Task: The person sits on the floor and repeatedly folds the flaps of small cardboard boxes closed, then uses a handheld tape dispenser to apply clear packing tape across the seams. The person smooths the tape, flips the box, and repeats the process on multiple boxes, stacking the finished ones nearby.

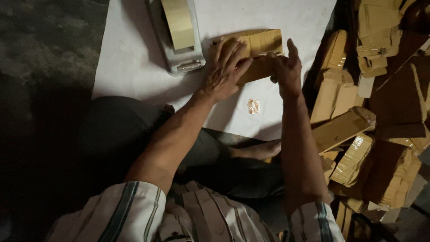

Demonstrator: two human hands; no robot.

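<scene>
A small brown cardboard box [262, 45] lies on a white sheet [130, 58] in front of me. My left hand [224, 69] presses flat on its left part, fingers spread over the flap. My right hand [286, 67] grips the box's right end, thumb raised. A grey tape dispenser [179, 42] with a roll of tan tape stands just left of the box, beside my left hand.
A heap of flattened and folded brown cardboard boxes [367, 112] fills the right side. A crumpled bit of clear tape [253, 105] lies on the sheet near my right wrist. My bare foot [257, 150] rests below the sheet. Dark floor lies to the left.
</scene>
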